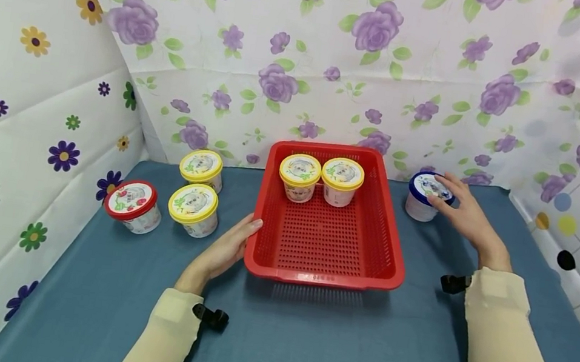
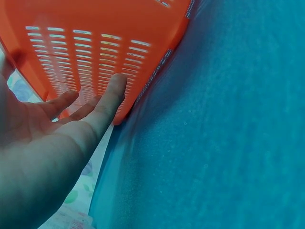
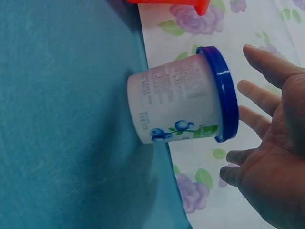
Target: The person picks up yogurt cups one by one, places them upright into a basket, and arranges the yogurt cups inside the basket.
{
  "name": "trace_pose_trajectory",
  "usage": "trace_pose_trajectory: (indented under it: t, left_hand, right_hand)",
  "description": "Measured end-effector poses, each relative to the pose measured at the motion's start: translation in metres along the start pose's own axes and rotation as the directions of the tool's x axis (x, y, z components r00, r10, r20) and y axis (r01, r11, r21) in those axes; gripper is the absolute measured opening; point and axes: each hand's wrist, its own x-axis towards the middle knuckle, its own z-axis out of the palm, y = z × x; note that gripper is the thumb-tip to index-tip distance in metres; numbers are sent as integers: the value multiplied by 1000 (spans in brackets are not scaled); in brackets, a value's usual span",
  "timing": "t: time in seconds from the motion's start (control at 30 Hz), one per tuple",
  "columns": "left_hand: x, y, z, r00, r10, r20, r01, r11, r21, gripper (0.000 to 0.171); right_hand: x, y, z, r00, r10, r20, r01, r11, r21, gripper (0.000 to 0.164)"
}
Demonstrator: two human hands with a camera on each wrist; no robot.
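A red perforated plastic basket [image 1: 326,279] holds two yellow-lidded tubs [image 1: 300,170] side by side at its back. My left hand [image 1: 226,247] holds the basket's left side, thumb at the rim; in the left wrist view its fingers [image 2: 102,107] lie along the slotted outer wall. To the right of the basket stands an upright white tub with a dark blue lid [image 1: 431,188], blueberries printed on its side. Over that lid my right hand [image 1: 464,213] is spread. The right wrist view shows its fingertips close to the lid [image 3: 225,93], with a small gap.
Left of the basket stand two more yellow-lidded tubs [image 1: 194,208] and a red-lidded tub [image 1: 134,206]. A blue-grey cloth [image 1: 295,353] covers the table. Flowered sheets [image 1: 306,55] hang along the back and sides.
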Motion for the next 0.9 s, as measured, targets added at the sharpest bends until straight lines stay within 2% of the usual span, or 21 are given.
trace_pose_trajectory:
  t: [0.57,0.9]
  left_hand:
    - [-1,0,0,1000,-7,-12,7,1000,-1,61]
    - [-1,0,0,1000,-15,-20,15,1000,6,62]
  right_hand:
    - [1,19,11,1000,6,-17,-5,999,41,74]
    - [4,25,18,993,-36,-111,44,996,74,69]
